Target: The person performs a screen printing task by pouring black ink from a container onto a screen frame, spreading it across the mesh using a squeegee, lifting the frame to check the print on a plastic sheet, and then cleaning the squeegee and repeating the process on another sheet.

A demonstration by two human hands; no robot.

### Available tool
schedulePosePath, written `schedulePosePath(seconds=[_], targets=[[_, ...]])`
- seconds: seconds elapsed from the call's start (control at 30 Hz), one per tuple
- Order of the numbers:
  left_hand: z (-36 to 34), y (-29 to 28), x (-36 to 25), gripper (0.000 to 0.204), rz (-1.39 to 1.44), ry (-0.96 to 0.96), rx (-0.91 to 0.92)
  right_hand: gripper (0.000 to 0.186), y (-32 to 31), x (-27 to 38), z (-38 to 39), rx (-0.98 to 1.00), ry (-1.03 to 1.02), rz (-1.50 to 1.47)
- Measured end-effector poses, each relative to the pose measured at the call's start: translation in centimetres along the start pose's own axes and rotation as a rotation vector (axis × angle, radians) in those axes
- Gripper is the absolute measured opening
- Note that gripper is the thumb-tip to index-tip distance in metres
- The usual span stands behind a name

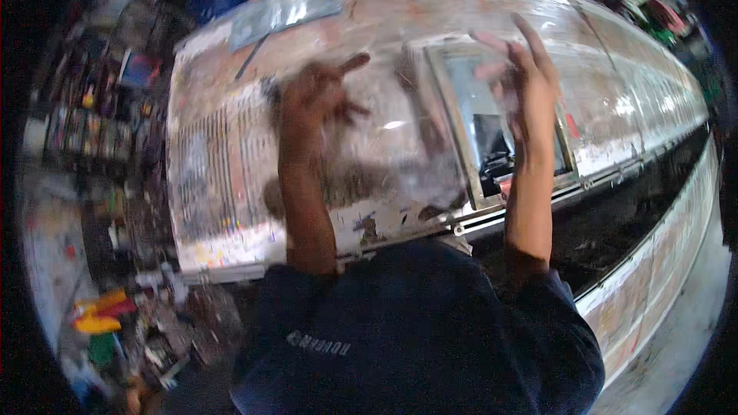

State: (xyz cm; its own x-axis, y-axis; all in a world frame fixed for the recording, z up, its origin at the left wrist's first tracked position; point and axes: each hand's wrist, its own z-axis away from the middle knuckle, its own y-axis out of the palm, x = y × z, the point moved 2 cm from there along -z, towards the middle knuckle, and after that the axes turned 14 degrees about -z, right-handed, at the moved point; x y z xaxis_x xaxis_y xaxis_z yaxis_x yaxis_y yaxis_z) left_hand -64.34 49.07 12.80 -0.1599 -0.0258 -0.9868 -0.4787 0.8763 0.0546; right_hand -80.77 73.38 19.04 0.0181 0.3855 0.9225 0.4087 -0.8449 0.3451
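Observation:
Both my hands are raised over a long, stained work table (377,223), smeared by motion. My left hand (311,100) is above the table's left half, its thumb and fingers apart and nothing seen in it. Over the right side of a rectangular frame (452,119) is my right hand (530,73), its fingers spread and holding nothing I can see. The frame lies on the table around a pale bluish panel. Inside it, near its close end, are a dark object (490,134) and a small red item (504,186), partly hidden by my right forearm.
A clear, shiny sheet (286,12) lies at the table's far left, with a thin dark stick (254,56) beside it. Metal rails (492,219) run along the near edge. Cluttered shelves (91,134) stand left. Yellow-and-red cloth (104,311) lies lower left. Another long table (653,292) is at right.

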Motion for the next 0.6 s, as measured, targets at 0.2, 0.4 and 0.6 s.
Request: schedulePosePath(seconds=[0.2, 0.4, 0.6], targets=[[-1.4, -10.8, -0.1, 0.02, -0.126, 0.234, -0.282, 0.053, 8.5, -10.4, -9.2, 0.295, 0.091, -0.312], [7.9, -17.7, 11.0, 0.02, -0.31, -0.197, -0.609, 0.024, 13.2, -24.0, -5.4, 0.496, 0.413, -0.278], [17.7, -21.5, 27.2, 0.011, -0.353, -0.425, -0.701, 0.027, 12.1, -46.3, -0.4, 0.605, 0.669, 0.107]])
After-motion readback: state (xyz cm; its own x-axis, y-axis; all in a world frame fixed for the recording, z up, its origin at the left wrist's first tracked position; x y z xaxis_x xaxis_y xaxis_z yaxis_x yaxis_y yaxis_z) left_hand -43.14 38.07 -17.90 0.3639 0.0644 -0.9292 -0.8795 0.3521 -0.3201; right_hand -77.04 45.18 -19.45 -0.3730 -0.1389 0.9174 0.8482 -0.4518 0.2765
